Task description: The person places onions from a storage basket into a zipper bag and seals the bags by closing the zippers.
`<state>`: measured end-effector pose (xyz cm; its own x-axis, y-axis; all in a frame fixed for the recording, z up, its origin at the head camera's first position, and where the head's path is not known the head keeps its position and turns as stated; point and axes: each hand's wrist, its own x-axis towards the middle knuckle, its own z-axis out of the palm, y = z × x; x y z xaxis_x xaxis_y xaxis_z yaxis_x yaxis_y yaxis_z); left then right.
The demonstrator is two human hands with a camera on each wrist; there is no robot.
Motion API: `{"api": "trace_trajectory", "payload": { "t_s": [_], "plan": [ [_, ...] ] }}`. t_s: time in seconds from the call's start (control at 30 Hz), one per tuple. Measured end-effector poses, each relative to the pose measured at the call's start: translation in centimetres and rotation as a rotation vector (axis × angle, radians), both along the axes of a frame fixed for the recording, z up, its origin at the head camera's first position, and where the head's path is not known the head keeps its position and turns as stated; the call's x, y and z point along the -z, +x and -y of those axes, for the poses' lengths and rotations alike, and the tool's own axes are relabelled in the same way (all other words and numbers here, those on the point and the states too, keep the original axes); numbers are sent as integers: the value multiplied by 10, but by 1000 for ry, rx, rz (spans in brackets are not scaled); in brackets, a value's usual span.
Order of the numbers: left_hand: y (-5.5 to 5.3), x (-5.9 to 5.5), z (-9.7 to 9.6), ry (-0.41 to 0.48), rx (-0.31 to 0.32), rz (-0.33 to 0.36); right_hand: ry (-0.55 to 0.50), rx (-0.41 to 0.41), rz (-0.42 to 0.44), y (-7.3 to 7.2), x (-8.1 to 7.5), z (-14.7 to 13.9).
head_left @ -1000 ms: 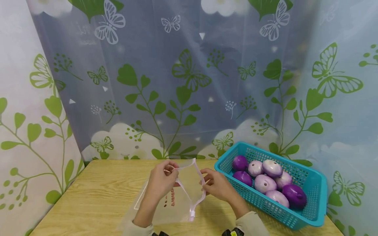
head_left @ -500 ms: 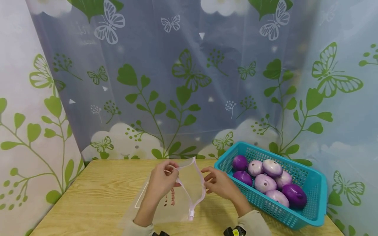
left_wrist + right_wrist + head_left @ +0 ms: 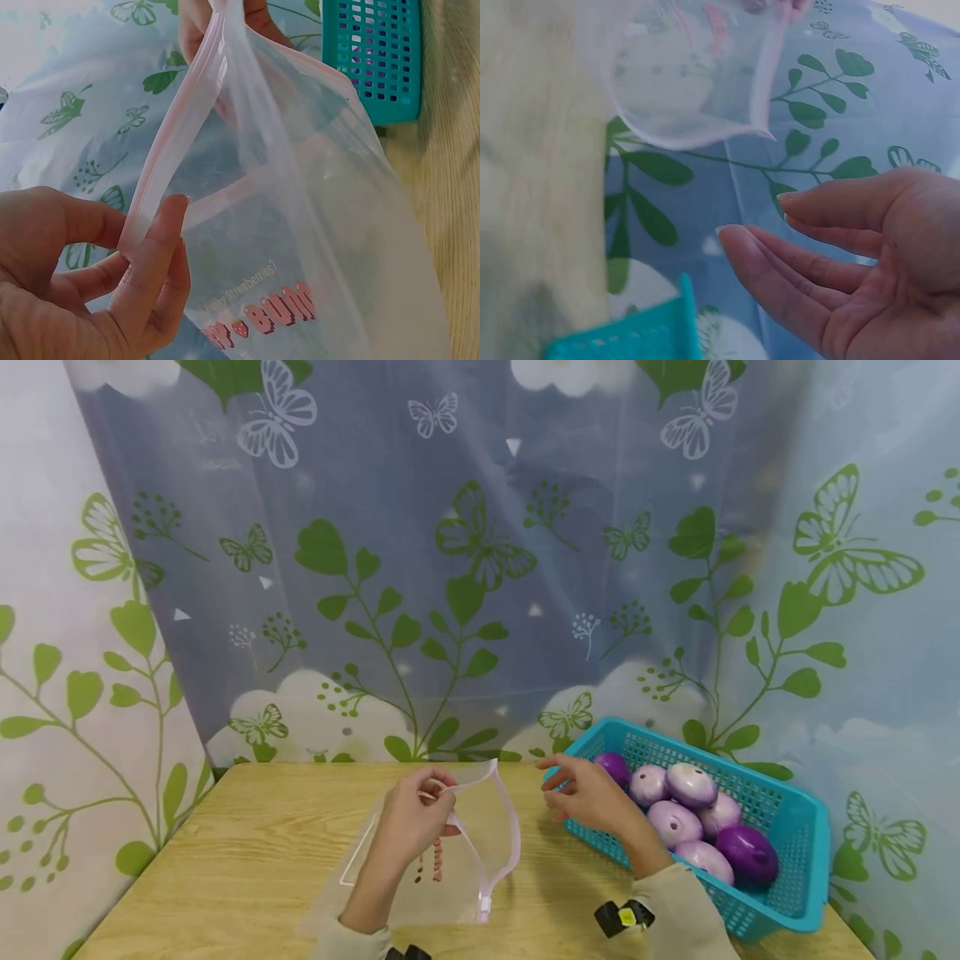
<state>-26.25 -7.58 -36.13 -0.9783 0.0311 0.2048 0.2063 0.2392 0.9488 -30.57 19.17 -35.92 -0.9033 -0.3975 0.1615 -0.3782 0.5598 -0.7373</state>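
Note:
A clear zip bag (image 3: 495, 827) with a pale pink rim stands with its mouth spread wide over the table; its slider (image 3: 485, 904) sits at the near end. My left hand (image 3: 411, 818) pinches the left side of that rim between thumb and fingers. In the left wrist view, red lettering (image 3: 281, 307) shows on the bag's side. My right hand (image 3: 592, 797) is apart from the bag, fingers loosely bent around nothing, overlapping the left end of a turquoise basket (image 3: 813, 868). Several purple onions (image 3: 692, 787) lie inside the basket, some paler, one partly behind my right hand.
The wooden table (image 3: 270, 835) carries both bag and basket. A patterned curtain (image 3: 480, 610) with leaves and butterflies hangs right behind its far edge and along both sides. A dark wrist device (image 3: 624, 917) sits at my right cuff.
My right hand has let go of the bag's right rim and moved right, to the basket's left end. The left hand keeps its pinch; the bag's mouth stays spread.

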Motion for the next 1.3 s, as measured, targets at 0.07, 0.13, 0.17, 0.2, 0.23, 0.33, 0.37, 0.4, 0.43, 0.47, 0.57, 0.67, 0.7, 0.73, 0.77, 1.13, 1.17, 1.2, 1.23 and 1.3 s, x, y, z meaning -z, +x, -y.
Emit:
{"api": "trace_trajectory", "payload": {
  "t_s": [0.07,0.13,0.17,0.2,0.23,0.33,0.37,0.4,0.43,0.47,0.57,0.67,0.7,0.73,0.77,1.13,1.17,1.2,1.23,1.3],
  "plan": [
    [-1,0,1,-5,3,5,30,9,-2,-2,-9,-5],
    [-1,0,2,-14,8,7,55,13,-5,-4,-17,-10],
    [-1,0,2,-20,10,10,68,13,-7,-5,-20,-12],
    [-1,0,2,-31,15,13,81,11,-9,-5,-24,-14],
    [-1,0,3,-41,19,17,94,9,-11,-6,-27,-16],
    [1,0,4,-73,43,29,126,0,-11,-8,-34,-19],
    [2,0,4,-79,51,34,136,-5,-6,-9,-36,-20],
    [2,1,5,-87,61,36,149,-7,-3,-9,-37,-20],
    [3,1,6,-88,70,38,159,-9,2,-10,-38,-20],
    [3,1,7,-92,81,41,169,-10,7,-11,-39,-20],
    [3,1,9,-109,109,51,199,-14,12,-13,-41,-20],
    [3,1,11,-130,131,67,220,-26,19,-16,-42,-22],
    [4,0,11,-135,137,72,226,-27,20,-17,-42,-23],
    [4,0,12,-138,142,78,235,-28,21,-18,-43,-24],
    [4,0,12,-142,146,81,248,-32,17,-19,-44,-25],
    [2,-1,17,-190,193,93,365,-52,58,-32,-61,-44],
    [2,-1,17,-196,196,95,366,-57,57,-33,-62,-46],
    [2,-1,17,-202,198,98,368,-57,57,-33,-62,-47],
    [2,0,17,-207,201,101,374,-63,49,-34,-62,-49],
    [2,0,17,-211,204,105,384,-63,45,-36,-63,-53]
  ]
}}
